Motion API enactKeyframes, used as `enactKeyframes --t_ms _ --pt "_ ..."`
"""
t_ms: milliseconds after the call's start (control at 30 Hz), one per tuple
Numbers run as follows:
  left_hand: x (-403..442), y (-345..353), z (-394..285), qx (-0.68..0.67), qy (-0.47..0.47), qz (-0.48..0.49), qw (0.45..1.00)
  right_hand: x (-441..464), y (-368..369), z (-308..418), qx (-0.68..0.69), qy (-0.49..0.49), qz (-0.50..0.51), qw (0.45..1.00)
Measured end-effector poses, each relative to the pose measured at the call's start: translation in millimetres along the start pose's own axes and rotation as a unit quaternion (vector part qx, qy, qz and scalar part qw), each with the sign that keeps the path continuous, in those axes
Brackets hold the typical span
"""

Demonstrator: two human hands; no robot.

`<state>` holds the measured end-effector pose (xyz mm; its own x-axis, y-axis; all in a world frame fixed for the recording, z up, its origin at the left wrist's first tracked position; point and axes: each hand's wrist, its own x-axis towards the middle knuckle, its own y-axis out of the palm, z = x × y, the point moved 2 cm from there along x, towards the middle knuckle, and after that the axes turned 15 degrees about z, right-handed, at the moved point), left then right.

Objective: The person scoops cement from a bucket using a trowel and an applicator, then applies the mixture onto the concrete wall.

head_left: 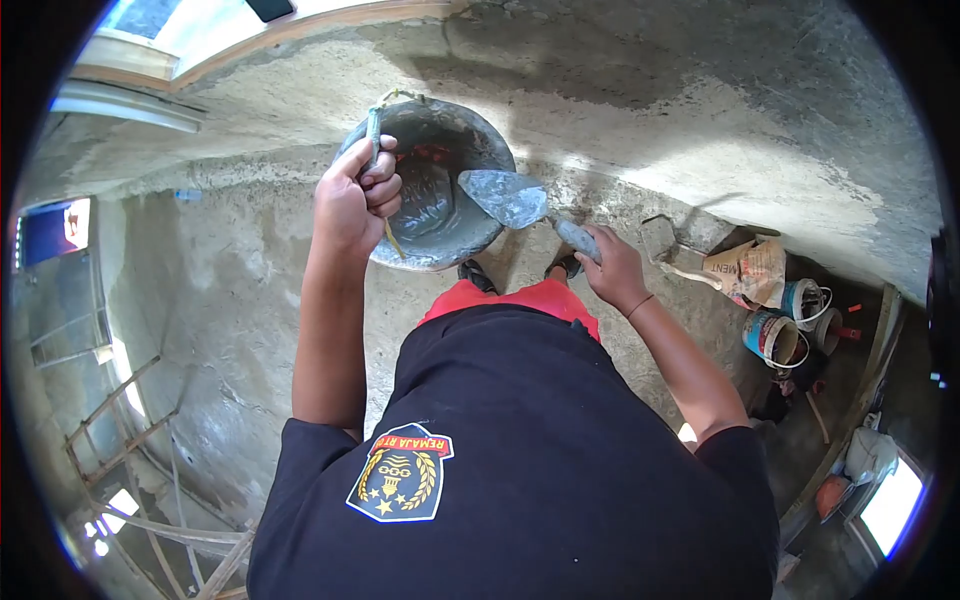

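A dark, mortar-smeared bucket [485, 130] is in front of me, with a little wet grey residue inside. My left hand [362, 195] is closed around the bucket's rope handle [374, 130], at the bucket's left side. In my right hand [612, 268] is a trowel [505, 197], gripped by its grey-coated handle. The trowel's pointed blade reaches over the right rim of the bucket, its face caked with grey mortar. Whether the blade touches the rim I cannot tell.
A rough plastered wall [600, 90] rises beyond the bucket. To the right lie a torn cement bag [745, 272] and several paint pails [770, 338]. Wooden poles [125, 390] stand at lower left. A window frame [130, 55] is at upper left.
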<state>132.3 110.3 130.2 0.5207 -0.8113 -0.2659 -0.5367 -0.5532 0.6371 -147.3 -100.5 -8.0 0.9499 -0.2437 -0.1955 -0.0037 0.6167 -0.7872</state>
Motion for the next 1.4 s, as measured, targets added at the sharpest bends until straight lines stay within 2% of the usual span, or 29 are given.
enactKeyframes --t_ms 367,567,800,900,967,1100,1300,1367,1400 --pt "12 -3 11 0.026 -0.036 0.007 0.999 -20 2 6 0.01 0.015 -0.046 0.999" --pt "13 -13 24 -0.014 -0.039 0.013 0.999 -27 -4 7 -0.005 0.015 -0.057 0.998" --pt "15 -18 33 -0.005 -0.056 0.02 0.998 -34 7 3 -0.026 0.038 -0.015 0.999" --pt "16 -19 34 -0.001 -0.06 0.02 0.998 -36 8 3 -0.039 0.015 -0.051 0.998" --pt "17 -21 35 -0.004 -0.069 0.027 0.997 -35 9 1 -0.054 0.065 -0.002 0.996" --pt "21 -18 37 -0.013 -0.068 0.031 0.997 -29 19 -16 -0.111 0.096 0.015 0.989" --pt "31 -16 41 0.011 -0.072 0.018 0.997 -15 4 -18 -0.027 0.111 0.011 0.993" --pt "35 -16 47 0.009 -0.065 0.004 0.998 -6 -10 -16 -0.006 0.175 0.098 0.98" --pt "38 -16 50 0.007 -0.06 -0.007 0.998 -2 -12 -24 -0.008 0.171 0.099 0.98"
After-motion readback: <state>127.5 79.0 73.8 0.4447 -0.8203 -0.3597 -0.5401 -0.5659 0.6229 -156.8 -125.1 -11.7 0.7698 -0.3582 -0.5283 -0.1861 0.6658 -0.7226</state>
